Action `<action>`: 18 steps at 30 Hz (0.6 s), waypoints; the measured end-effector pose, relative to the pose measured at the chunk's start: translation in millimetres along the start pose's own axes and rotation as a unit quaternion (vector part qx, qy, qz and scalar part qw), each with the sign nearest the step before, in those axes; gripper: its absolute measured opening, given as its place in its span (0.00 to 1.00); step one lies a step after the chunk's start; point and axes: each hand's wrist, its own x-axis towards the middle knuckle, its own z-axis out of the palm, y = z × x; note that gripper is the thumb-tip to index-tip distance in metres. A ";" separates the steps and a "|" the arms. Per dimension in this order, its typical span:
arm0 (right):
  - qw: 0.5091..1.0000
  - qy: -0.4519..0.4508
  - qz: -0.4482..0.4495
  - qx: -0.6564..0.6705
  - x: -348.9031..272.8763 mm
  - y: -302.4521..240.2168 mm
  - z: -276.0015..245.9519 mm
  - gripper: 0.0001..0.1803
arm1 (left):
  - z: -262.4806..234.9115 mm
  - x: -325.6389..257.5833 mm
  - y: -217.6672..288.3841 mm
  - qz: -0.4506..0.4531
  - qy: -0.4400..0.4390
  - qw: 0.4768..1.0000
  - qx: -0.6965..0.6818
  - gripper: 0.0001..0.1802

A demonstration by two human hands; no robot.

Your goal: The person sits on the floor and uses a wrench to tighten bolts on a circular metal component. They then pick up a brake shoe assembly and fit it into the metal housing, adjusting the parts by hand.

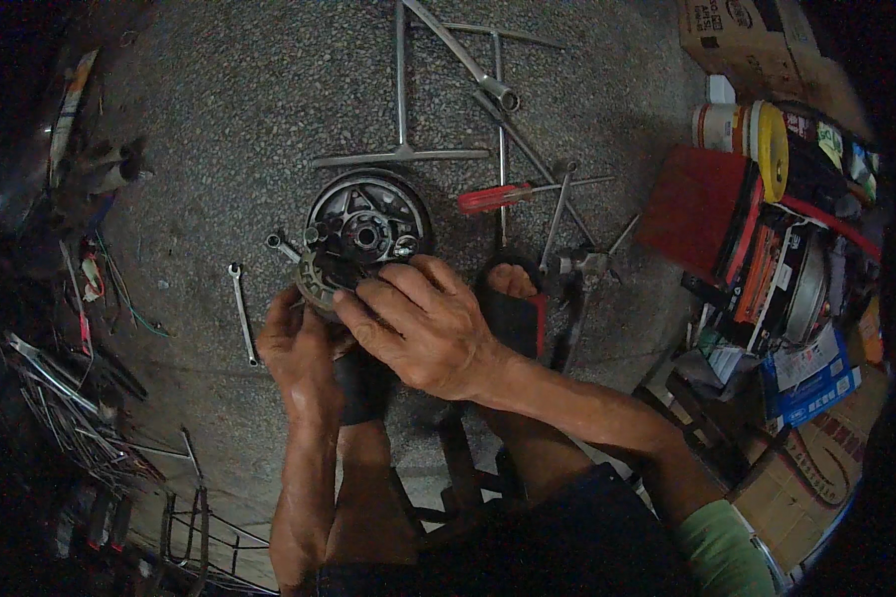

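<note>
Both hands are at a round, grey metal part with a notched rim and a dark middle. My left hand grips its near left edge, fingers curled partly beneath it. My right hand is closed over its right side, thumb on the rim; whatever its fingertips pinch is hidden. Just beyond lies a round metal drum assembly with a dark outer ring and a central bore, partly covered by the held part and my fingers. A small spanner pokes out beside the part, and another spanner lies to the left.
Metal T-handle wrenches lie on the speckled floor ahead. Right of the drum are a red-handled screwdriver, a spanner and a hammer. Boxes and a yellow-lidded tub crowd the right; metal rods pile up left.
</note>
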 end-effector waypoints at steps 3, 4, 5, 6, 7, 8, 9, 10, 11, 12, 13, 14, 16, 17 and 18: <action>1.000 0.009 0.008 -0.007 -0.2 1.0 0.6 0.21 | 0.4 -0.4 5.5 -0.024 0.002 0.999 -0.022 0.17; 1.000 0.016 0.009 -0.011 -0.7 2.0 1.3 0.21 | -0.3 -0.4 5.9 -0.023 -0.009 0.999 -0.035 0.18; 1.000 0.017 0.008 -0.014 -1.8 3.4 1.8 0.21 | -0.3 -0.3 6.4 -0.023 -0.020 0.998 -0.048 0.19; 1.000 0.019 0.008 -0.016 -3.2 4.9 2.5 0.21 | -0.9 -1.3 8.3 -0.021 -0.034 0.999 -0.033 0.20; 1.000 0.020 0.007 -0.019 -3.9 6.1 2.6 0.21 | -2.0 -3.5 11.2 -0.019 -0.047 0.999 -0.019 0.21; 1.000 0.019 0.008 -0.016 -3.6 6.8 1.9 0.21 | -3.2 -5.2 12.6 -0.016 -0.060 0.998 -0.004 0.22; 1.000 0.018 0.008 -0.013 -2.9 7.4 0.8 0.21 | -4.1 -5.6 9.5 -0.012 -0.058 0.998 -0.020 0.23; 1.000 0.017 0.009 -0.011 -2.7 7.7 -0.1 0.21 | -4.9 -5.1 3.6 -0.007 -0.056 0.998 -0.035 0.24; 1.000 0.012 0.011 -0.011 -3.1 7.3 0.1 0.21 | -5.8 -4.5 -0.7 -0.001 -0.052 0.997 -0.051 0.25; 1.000 0.008 0.013 -0.011 -4.3 6.0 0.2 0.21 | -6.1 -3.7 -2.4 0.012 -0.055 0.997 -0.047 0.25; 1.000 0.003 0.016 -0.011 -5.6 4.5 0.4 0.21 | -6.3 -2.9 -3.5 0.026 -0.059 0.997 -0.042 0.24; 1.000 0.000 0.016 -0.017 -7.0 4.5 -0.8 0.21 | -4.0 -1.5 -3.7 0.040 -0.067 0.996 -0.039 0.24; 0.999 -0.006 0.016 -0.031 -11.4 3.8 -2.7 0.22 | 0.3 -2.2 -3.6 0.040 -0.068 0.996 -0.035 0.23; 0.999 -0.006 0.022 -0.033 -15.0 2.9 -2.5 0.22 | 2.7 -3.0 -4.0 0.042 -0.069 0.996 -0.034 0.22; 0.999 -0.006 0.028 -0.036 -19.8 1.1 -1.4 0.22 | 1.5 -1.9 -7.6 0.047 -0.075 0.995 -0.040 0.21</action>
